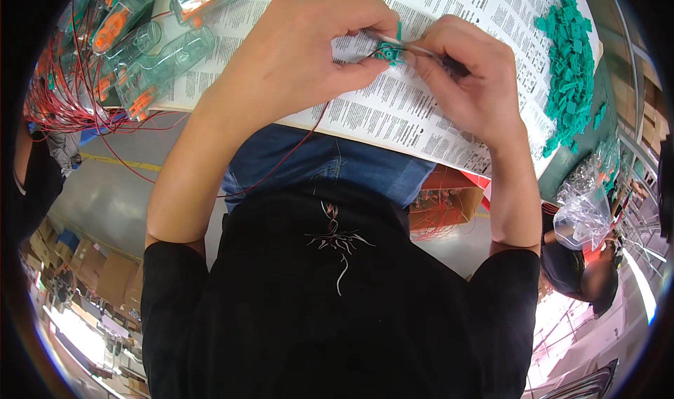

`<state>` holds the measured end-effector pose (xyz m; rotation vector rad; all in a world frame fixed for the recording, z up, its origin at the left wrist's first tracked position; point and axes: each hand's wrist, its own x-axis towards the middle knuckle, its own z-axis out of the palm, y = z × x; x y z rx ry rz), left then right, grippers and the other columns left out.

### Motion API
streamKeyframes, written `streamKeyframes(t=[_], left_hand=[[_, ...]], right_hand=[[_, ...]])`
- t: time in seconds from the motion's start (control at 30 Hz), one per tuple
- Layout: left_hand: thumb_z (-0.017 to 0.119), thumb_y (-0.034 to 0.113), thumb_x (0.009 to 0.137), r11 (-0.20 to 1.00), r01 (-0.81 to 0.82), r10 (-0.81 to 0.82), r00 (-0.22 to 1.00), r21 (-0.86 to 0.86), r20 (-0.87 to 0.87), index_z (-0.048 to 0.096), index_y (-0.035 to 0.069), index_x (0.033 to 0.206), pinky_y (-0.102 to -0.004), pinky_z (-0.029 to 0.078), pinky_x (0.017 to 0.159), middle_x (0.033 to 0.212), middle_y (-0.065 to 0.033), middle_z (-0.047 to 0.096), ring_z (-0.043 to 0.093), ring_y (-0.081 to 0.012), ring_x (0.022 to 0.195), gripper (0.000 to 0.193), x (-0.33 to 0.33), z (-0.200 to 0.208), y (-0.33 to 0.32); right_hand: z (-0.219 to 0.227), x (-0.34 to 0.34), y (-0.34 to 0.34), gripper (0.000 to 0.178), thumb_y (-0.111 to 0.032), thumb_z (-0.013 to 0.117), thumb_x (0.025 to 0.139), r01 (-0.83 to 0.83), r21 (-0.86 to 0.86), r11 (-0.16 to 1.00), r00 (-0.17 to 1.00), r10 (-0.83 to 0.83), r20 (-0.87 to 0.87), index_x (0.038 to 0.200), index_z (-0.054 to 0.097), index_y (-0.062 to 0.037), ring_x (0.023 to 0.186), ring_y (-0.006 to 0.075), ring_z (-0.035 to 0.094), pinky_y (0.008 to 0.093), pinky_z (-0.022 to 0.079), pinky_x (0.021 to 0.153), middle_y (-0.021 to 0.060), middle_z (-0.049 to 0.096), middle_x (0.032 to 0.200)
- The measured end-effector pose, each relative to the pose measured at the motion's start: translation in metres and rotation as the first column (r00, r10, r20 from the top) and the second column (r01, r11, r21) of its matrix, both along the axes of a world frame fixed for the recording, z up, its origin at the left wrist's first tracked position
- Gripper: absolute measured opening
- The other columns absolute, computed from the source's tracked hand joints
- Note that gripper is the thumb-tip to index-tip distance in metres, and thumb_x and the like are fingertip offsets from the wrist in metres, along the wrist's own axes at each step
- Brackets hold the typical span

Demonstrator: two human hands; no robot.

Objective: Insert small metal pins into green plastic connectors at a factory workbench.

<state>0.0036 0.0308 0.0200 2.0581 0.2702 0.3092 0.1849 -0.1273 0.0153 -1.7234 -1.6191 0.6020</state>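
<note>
Over the printed sheet, my left hand (pixel 309 44) pinches a small green plastic part (pixel 388 52) between thumb and fingers. A thin dark red wire (pixel 316 127) runs from this hand down across my lap. Close on the right, my right hand (pixel 477 69) is closed around a slim grey metal tool (pixel 423 51), its tip against the green part. The tool's exact kind is not clear, as the fingers cover much of it. Where the wire meets the part is also partly hidden by fingers.
Clear green plastic housings (pixel 165 62) with orange pieces and a tangle of red wires (pixel 77 111) lie at the left. Loose green plastic pieces (pixel 570 69) form a pile at the right. Below the table sits a cardboard box (pixel 442 216); another person (pixel 579 266) is at the right.
</note>
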Motion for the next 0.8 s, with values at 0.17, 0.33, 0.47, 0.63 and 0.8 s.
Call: streamKeyframes(t=[0.17, 0.33, 0.47, 0.63, 0.8], left_hand=[[0.081, 0.006, 0.078, 0.998, -0.023, 0.021, 0.999, -0.053, -0.038, 0.071, 0.004, 0.106, -0.0349, 0.056, 0.075, 0.1, -0.0096, 0.072, 0.069, -0.0275, 0.092, 0.03, 0.0003, 0.0007, -0.0025], [0.081, 0.007, 0.078, 0.999, -0.002, 0.0, 0.999, -0.05, -0.039, 0.071, 0.004, 0.104, -0.0347, 0.057, 0.076, 0.099, -0.009, 0.073, 0.069, -0.0276, 0.092, 0.028, 0.0016, -0.0002, 0.0001], [0.081, 0.006, 0.077, 0.999, -0.043, 0.043, 0.999, -0.025, -0.012, 0.072, 0.005, 0.103, -0.0352, 0.057, 0.076, 0.1, -0.0086, 0.073, 0.069, -0.0277, 0.093, 0.027, 0.0011, 0.0009, -0.0028], [0.081, 0.007, 0.077, 0.999, -0.028, 0.027, 0.999, -0.041, -0.033, 0.072, 0.005, 0.102, -0.0359, 0.057, 0.076, 0.101, -0.0085, 0.073, 0.069, -0.028, 0.093, 0.027, 0.0026, 0.0024, -0.0024], [0.081, 0.007, 0.077, 0.999, -0.026, 0.025, 0.999, -0.028, -0.048, 0.072, 0.005, 0.102, -0.0366, 0.057, 0.077, 0.101, -0.0086, 0.073, 0.069, -0.0283, 0.093, 0.027, 0.0023, 0.0036, -0.0015]], right_hand=[[-0.0048, -0.0006, -0.0024, 0.01, 0.002, 0.075, 0.08, -0.021, 0.066, 0.998, 1.0, 0.022, -0.011, 0.088, 0.07, -0.0018, 0.066, 0.0252, 0.064, 0.0322, 0.05, 0.058, 0.0093, 0.065, 0.08], [-0.0036, -0.0024, -0.0074, 0.011, 0.002, 0.076, 0.081, 0.053, 0.039, 0.998, 0.998, -0.051, -0.042, 0.09, 0.07, -0.0014, 0.068, 0.0244, 0.065, 0.032, 0.051, 0.06, 0.0093, 0.066, 0.081], [-0.0027, -0.0021, -0.005, 0.014, 0.002, 0.077, 0.08, 0.048, 0.016, 0.999, 0.999, -0.048, -0.016, 0.092, 0.071, -0.001, 0.069, 0.0244, 0.066, 0.0318, 0.052, 0.062, 0.0091, 0.067, 0.083], [-0.0022, -0.0048, -0.0053, 0.015, 0.009, 0.075, 0.082, 0.012, 0.071, 0.997, 0.999, -0.01, -0.03, 0.096, 0.072, 0.002, 0.074, 0.0145, 0.063, 0.0257, 0.049, 0.064, 0.0078, 0.069, 0.088], [-0.0017, -0.0068, -0.0059, 0.014, 0.008, 0.075, 0.083, 0.011, 0.046, 0.999, 1.0, -0.011, -0.001, 0.096, 0.073, 0.0023, 0.073, 0.0133, 0.062, 0.0248, 0.048, 0.063, 0.0066, 0.069, 0.089]])
